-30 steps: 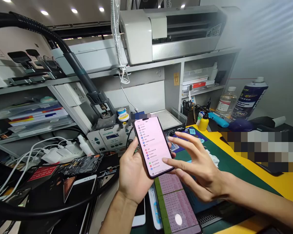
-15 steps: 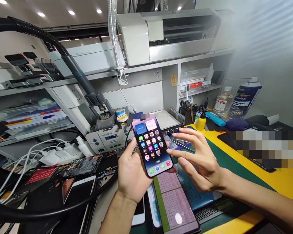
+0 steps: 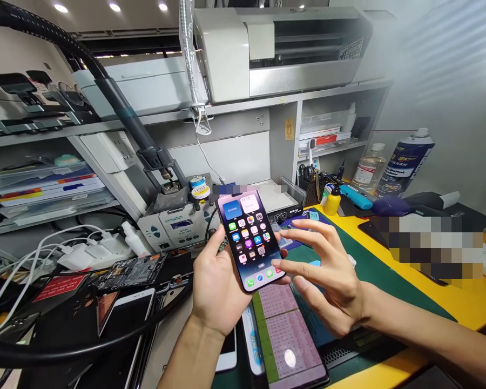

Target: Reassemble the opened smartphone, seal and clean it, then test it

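A smartphone [image 3: 249,240] with a lit home screen of app icons rests tilted in my left hand [image 3: 216,292], the thumb along its left edge and fingertips showing at its right edge. My right hand [image 3: 328,275] hovers at the phone's right side with fingers apart. Its index fingertip is over the lower right of the screen, by the bottom row of icons; whether it touches the glass I cannot tell. Below the phone, a larger device with a pink and green screen [image 3: 294,335] lies on the green mat [image 3: 372,275].
A soldering or hot-air station [image 3: 180,227] stands behind on the left, its black hose [image 3: 105,351] crossing the front left over several phones. A white power strip [image 3: 101,251] is at left. At right are a yellow bottle [image 3: 332,202], a clear bottle [image 3: 366,167] and a spray can [image 3: 405,162].
My right index fingertip has moved down from the middle right edge of the phone to the bottom icon row. The phone stays in my left hand. The view has shifted slightly.
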The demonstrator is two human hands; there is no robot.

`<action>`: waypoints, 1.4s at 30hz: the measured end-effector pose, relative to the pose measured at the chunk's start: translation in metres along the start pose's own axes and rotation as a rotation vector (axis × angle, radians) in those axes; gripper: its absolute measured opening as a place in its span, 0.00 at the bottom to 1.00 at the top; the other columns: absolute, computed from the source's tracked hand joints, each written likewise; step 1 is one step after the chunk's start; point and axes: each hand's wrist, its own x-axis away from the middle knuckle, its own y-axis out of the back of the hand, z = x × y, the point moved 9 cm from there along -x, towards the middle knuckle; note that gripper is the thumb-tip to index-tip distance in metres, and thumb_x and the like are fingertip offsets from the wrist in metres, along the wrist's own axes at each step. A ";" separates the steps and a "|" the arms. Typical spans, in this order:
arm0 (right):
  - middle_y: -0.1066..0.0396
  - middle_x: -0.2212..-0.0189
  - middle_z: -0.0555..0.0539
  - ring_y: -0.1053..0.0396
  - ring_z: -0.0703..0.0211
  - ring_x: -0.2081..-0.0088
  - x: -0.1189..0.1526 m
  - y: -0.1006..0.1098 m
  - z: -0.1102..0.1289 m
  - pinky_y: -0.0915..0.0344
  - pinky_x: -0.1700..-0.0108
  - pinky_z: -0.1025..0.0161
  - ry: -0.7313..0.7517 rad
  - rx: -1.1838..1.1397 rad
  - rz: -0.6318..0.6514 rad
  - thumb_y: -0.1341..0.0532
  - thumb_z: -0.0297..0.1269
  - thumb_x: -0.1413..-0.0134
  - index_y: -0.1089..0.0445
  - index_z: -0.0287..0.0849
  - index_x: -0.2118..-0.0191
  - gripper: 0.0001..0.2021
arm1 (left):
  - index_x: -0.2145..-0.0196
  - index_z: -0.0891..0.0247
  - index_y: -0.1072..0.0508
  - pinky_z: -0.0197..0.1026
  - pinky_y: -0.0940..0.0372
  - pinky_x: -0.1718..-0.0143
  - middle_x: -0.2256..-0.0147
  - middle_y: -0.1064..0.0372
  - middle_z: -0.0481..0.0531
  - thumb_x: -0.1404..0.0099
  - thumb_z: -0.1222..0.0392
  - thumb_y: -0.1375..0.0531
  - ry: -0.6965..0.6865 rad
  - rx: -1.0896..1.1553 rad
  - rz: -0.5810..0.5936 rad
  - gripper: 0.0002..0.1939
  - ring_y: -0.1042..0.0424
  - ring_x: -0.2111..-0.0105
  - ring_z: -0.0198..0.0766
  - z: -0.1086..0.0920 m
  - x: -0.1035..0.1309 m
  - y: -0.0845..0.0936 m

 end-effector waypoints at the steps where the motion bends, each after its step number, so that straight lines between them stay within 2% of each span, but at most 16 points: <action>1: 0.33 0.43 0.37 0.40 0.35 0.40 0.000 -0.001 0.000 0.37 0.44 0.33 0.001 0.004 0.006 0.41 0.29 0.53 0.22 0.42 0.52 0.20 | 0.45 0.68 0.25 0.65 0.36 0.44 0.50 0.22 0.64 0.27 0.48 0.48 -0.002 0.001 -0.004 0.25 0.26 0.47 0.60 0.000 0.000 -0.001; 5: 0.34 0.42 0.37 0.40 0.34 0.39 -0.002 -0.003 -0.002 0.37 0.44 0.32 -0.016 0.034 0.009 0.40 0.31 0.52 0.23 0.44 0.49 0.22 | 0.47 0.69 0.23 0.64 0.36 0.43 0.52 0.22 0.64 0.27 0.49 0.48 -0.008 0.019 -0.038 0.24 0.26 0.47 0.59 0.002 0.001 0.000; 13: 0.34 0.42 0.37 0.39 0.36 0.40 -0.005 0.000 -0.001 0.36 0.44 0.34 0.011 0.065 0.007 0.40 0.30 0.50 0.23 0.44 0.49 0.21 | 0.47 0.69 0.23 0.63 0.36 0.43 0.51 0.22 0.64 0.27 0.48 0.48 -0.010 0.026 -0.026 0.25 0.25 0.48 0.58 0.002 0.000 0.001; 18: 0.41 0.39 0.32 0.45 0.33 0.36 -0.014 -0.001 -0.015 0.42 0.40 0.31 -0.064 0.129 0.034 0.41 0.33 0.45 0.29 0.38 0.42 0.23 | 0.43 0.66 0.26 0.62 0.35 0.44 0.50 0.22 0.62 0.27 0.48 0.48 -0.008 -0.004 -0.058 0.25 0.25 0.48 0.58 0.004 0.002 0.000; 22: 0.49 0.34 0.32 0.54 0.32 0.31 -0.017 -0.009 -0.025 0.47 0.36 0.30 -0.120 0.184 0.116 0.41 0.37 0.40 0.32 0.39 0.38 0.25 | 0.42 0.65 0.26 0.61 0.34 0.45 0.49 0.23 0.61 0.27 0.48 0.48 -0.017 -0.009 -0.075 0.24 0.25 0.48 0.57 0.005 0.003 0.000; 24: 0.52 0.33 0.32 0.54 0.32 0.30 -0.016 -0.007 -0.025 0.49 0.35 0.31 -0.124 0.163 0.094 0.42 0.37 0.40 0.36 0.39 0.36 0.26 | 0.42 0.64 0.27 0.61 0.34 0.45 0.50 0.23 0.61 0.26 0.49 0.49 -0.013 -0.015 -0.068 0.24 0.24 0.49 0.57 0.005 0.003 -0.001; 27: 0.50 0.34 0.31 0.51 0.34 0.32 -0.014 0.003 -0.025 0.48 0.35 0.31 -0.136 0.125 0.005 0.44 0.36 0.40 0.39 0.37 0.34 0.28 | 0.43 0.65 0.26 0.62 0.33 0.47 0.52 0.21 0.62 0.26 0.48 0.52 0.007 -0.036 -0.052 0.25 0.24 0.50 0.58 0.005 0.002 -0.001; 30: 0.43 0.39 0.32 0.45 0.38 0.35 -0.010 0.006 -0.034 0.44 0.37 0.34 -0.212 0.093 -0.036 0.44 0.35 0.38 0.37 0.37 0.37 0.24 | 0.44 0.66 0.26 0.62 0.32 0.48 0.53 0.21 0.63 0.26 0.47 0.51 0.021 -0.061 -0.048 0.26 0.24 0.50 0.59 0.005 0.002 0.001; 34: 0.34 0.47 0.37 0.37 0.44 0.42 -0.005 0.004 -0.054 0.37 0.42 0.41 -0.315 0.049 -0.074 0.44 0.34 0.35 0.31 0.41 0.43 0.17 | 0.44 0.70 0.26 0.67 0.32 0.52 0.51 0.23 0.69 0.28 0.44 0.50 0.040 -0.079 -0.038 0.29 0.24 0.52 0.64 0.006 -0.002 0.004; 38: 0.29 0.55 0.41 0.31 0.49 0.51 0.005 0.005 -0.073 0.32 0.50 0.48 -0.361 0.042 -0.090 0.41 0.33 0.36 0.29 0.44 0.50 0.11 | 0.46 0.67 0.25 0.66 0.32 0.53 0.53 0.22 0.67 0.27 0.43 0.51 0.026 -0.002 0.077 0.28 0.23 0.55 0.61 0.006 -0.006 -0.001; 41: 0.28 0.63 0.46 0.28 0.52 0.61 0.009 0.016 -0.078 0.31 0.57 0.52 -0.398 0.030 -0.148 0.38 0.36 0.38 0.30 0.48 0.61 0.01 | 0.46 0.65 0.25 0.63 0.32 0.53 0.56 0.22 0.65 0.28 0.40 0.52 0.007 0.030 0.157 0.30 0.22 0.57 0.58 0.006 -0.009 -0.005; 42: 0.28 0.65 0.46 0.28 0.52 0.63 0.006 0.021 -0.076 0.32 0.60 0.52 -0.398 0.023 -0.166 0.37 0.37 0.39 0.31 0.48 0.65 0.03 | 0.47 0.65 0.25 0.63 0.33 0.52 0.57 0.22 0.64 0.29 0.39 0.53 -0.007 0.031 0.170 0.31 0.22 0.57 0.57 0.004 -0.010 -0.005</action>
